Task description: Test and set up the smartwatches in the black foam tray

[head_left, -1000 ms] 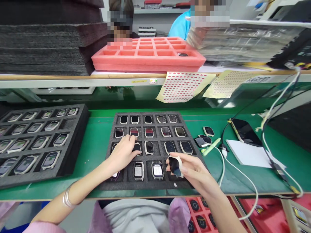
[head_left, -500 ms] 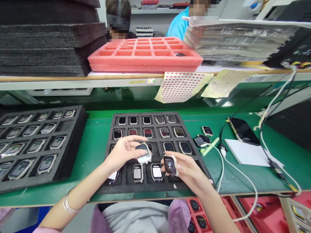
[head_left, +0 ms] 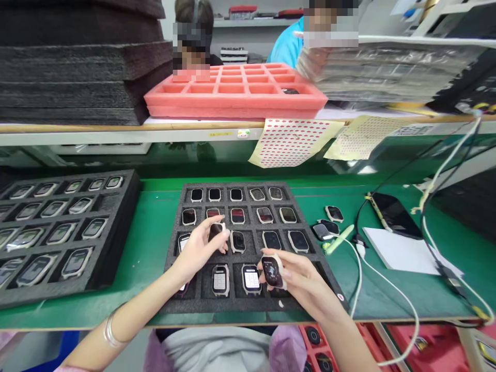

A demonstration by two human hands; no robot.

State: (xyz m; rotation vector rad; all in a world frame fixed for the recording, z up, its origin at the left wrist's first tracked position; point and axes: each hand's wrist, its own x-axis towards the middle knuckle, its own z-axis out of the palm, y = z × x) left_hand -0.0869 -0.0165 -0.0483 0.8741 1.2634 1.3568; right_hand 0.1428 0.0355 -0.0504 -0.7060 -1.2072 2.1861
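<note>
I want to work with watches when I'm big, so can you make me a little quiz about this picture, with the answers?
1. Pick one: which arm wears the silver bracelet?
A) the left arm
B) the right arm
C) both arms

2. True or false: the smartphone lies to the right of the middle black foam tray.

3. Fill the gap: the left hand and the right hand each hold a ____.

Key:
1. A
2. True
3. smartwatch
</note>
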